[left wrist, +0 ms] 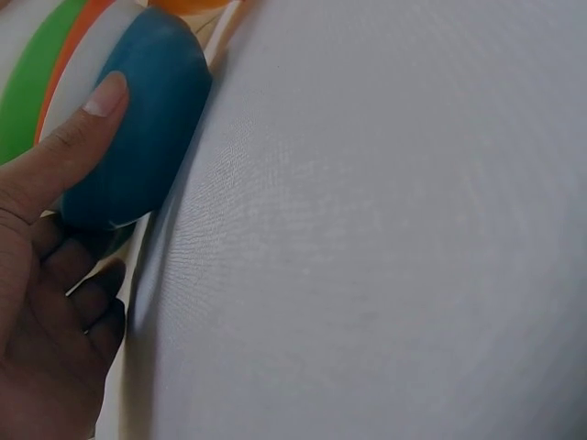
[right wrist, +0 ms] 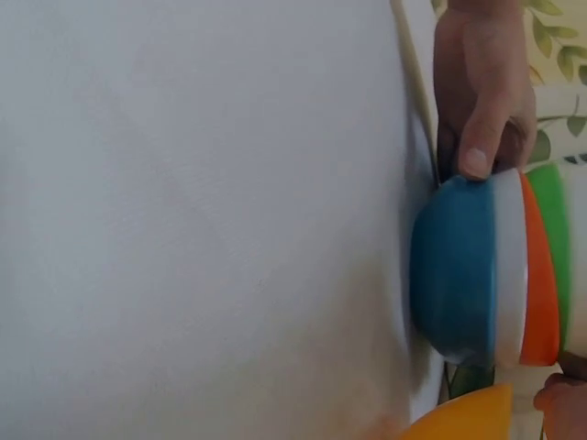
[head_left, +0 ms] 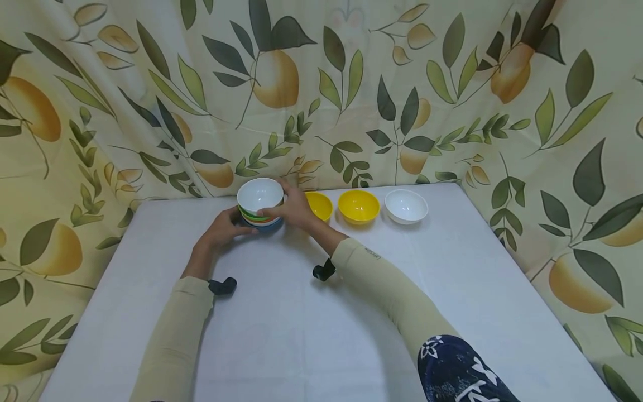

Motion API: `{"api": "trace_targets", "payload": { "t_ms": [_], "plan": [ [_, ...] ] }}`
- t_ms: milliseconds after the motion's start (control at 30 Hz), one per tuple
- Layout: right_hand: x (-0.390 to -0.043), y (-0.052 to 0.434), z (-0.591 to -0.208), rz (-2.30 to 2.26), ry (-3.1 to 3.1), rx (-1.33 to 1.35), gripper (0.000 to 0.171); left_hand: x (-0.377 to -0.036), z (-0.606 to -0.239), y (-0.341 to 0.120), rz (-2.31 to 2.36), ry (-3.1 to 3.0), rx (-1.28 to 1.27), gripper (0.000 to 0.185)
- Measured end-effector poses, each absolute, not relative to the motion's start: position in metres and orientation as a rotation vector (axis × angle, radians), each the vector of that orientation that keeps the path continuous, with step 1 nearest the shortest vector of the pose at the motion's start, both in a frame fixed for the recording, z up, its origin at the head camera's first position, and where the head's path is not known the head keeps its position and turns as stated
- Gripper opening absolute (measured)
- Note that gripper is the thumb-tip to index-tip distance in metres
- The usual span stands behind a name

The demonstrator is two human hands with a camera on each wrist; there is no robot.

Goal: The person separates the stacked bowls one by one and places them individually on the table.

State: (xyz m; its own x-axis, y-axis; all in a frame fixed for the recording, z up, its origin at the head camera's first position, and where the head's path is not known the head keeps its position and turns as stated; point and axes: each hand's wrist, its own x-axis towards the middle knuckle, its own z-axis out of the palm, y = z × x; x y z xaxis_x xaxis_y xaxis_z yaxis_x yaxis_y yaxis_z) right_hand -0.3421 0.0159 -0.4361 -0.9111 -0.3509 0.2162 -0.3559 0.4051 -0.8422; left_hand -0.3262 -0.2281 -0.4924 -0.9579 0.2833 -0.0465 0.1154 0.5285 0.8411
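Several bowls stand nested in a stack near the table's far edge: a blue bowl [right wrist: 454,275] at the bottom, then a white one, an orange bowl [right wrist: 539,284], a green bowl [right wrist: 553,220] and a white bowl [head_left: 260,193] on top. My left hand [head_left: 221,228] holds the blue bowl from the left, its thumb [left wrist: 96,115] against the blue side. From the right, my right hand [head_left: 293,207] grips the upper white bowl, thumb in front and fingers by the rim. Only its fingertips [right wrist: 561,403] show in the right wrist view.
Right of the stack, a yellow bowl [head_left: 324,205] sits partly behind my right hand. Another yellow bowl [head_left: 358,206] and a separate white bowl [head_left: 406,206] continue the row. A white cloth [head_left: 281,335] covers the table; a patterned curtain [head_left: 321,134] hangs behind.
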Motion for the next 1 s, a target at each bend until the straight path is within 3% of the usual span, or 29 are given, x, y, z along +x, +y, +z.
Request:
{"api": "trace_targets", "payload": {
  "t_ms": [433, 700, 1000],
  "plan": [
    [-0.327, 0.020, -0.421, 1.687, -2.515, 0.682, 0.085, -0.325, -0.491, -0.226, 1.399, 2.588, 0.313, 0.100],
    [-0.316, 0.030, -0.413, 1.712, -2.538, 0.637, 0.092, -0.323, -0.489, -0.225, 1.398, 2.590, 0.297, 0.098],
    [-0.305, 0.047, -0.408, 1.726, -2.502, 0.665, 0.084, -0.325, -0.489, -0.224, 1.406, 2.584, 0.305, 0.093]
  ]
}}
